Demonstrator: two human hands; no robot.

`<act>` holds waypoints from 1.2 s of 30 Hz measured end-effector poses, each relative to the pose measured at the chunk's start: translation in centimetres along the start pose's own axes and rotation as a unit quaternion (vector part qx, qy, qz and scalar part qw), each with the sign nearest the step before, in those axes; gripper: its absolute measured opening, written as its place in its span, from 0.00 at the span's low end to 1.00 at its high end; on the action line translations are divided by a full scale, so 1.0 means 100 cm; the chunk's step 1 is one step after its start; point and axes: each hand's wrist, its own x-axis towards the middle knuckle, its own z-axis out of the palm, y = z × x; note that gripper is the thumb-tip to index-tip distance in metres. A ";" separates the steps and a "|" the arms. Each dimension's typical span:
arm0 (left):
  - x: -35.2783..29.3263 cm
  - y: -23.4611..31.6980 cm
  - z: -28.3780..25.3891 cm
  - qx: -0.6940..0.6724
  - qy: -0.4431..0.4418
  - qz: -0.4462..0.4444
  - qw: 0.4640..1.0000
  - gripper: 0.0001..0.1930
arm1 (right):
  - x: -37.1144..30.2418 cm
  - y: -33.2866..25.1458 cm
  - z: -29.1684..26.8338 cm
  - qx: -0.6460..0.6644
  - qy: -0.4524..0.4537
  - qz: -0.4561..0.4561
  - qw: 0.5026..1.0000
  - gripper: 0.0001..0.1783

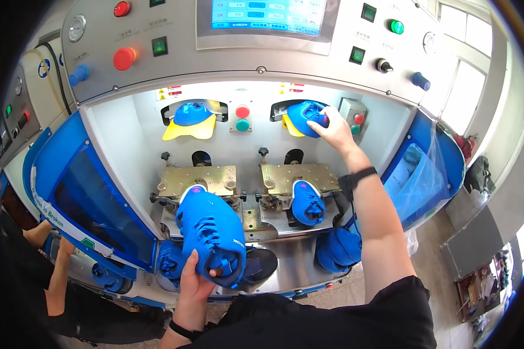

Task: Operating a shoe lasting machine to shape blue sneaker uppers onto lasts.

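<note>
In my left hand (194,280) is a laced blue shoe upper (212,230), gripped at its collar opening and held before the lower left station, which it partly hides. My right hand (334,129) reaches into the machine, thumb and fingers closed on another blue shoe upper (301,115) at the upper right mount. A bit of yellow shows under that one. At the upper left mount sits a third blue upper (191,114) over a yellow flap (187,129). One more blue upper (308,203) is on the lower right station, below its brass-coloured plate (300,177).
Blue uppers (337,250) lie by the machine's front ledge (297,256), with a dark sole-like shape (259,266) near its middle. Red and green buttons (242,118) sit between the upper mounts. Blue doors (102,198) flank the opening. Another person's hand (64,247) is at far left.
</note>
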 end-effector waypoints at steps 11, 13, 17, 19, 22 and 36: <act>-0.031 0.013 -0.028 0.122 -0.003 0.096 0.988 0.28 | -0.020 0.070 0.048 -0.066 0.396 0.103 0.910 0.20; -0.027 0.013 -0.016 0.137 0.002 0.090 0.986 0.28 | -0.034 0.093 0.056 -0.033 0.223 0.188 0.956 0.17; -0.020 0.013 0.000 0.159 0.016 0.065 0.985 0.28 | -0.036 0.077 0.049 -0.016 0.115 0.165 0.979 0.16; -0.016 0.009 -0.001 0.166 -0.013 0.029 0.986 0.28 | -0.044 0.090 0.026 -0.015 0.146 0.111 0.983 0.16; 0.001 0.002 0.022 0.152 -0.002 0.013 0.988 0.31 | -0.073 0.021 0.007 0.077 0.185 0.066 0.977 0.15; 0.005 0.019 -0.016 0.278 -0.023 0.136 0.950 0.42 | -0.243 -0.195 0.082 0.684 -0.347 0.195 0.611 0.36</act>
